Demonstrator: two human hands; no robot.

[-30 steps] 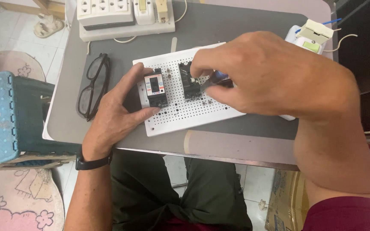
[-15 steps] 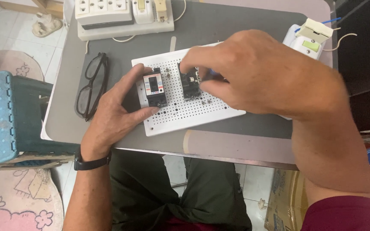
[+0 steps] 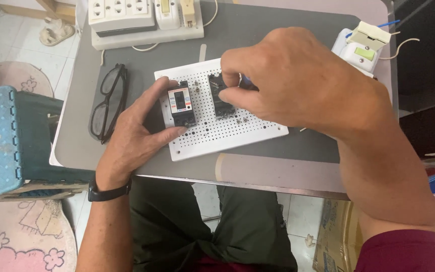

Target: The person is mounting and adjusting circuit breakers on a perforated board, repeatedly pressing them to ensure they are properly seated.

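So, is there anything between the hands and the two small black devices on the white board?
Nothing visible: the left hand already grips the breaker, and the right hand fingers touch the black component.

Bare table (image 3: 258, 38) lies open behind the perforated board (image 3: 237, 133); the left is blocked by glasses (image 3: 107, 100), the far edge by a power strip (image 3: 144, 20).

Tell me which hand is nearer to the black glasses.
Left. The left hand lies just right of the black glasses, gripping a small breaker. The right hand is farther right, over the perforated white board.
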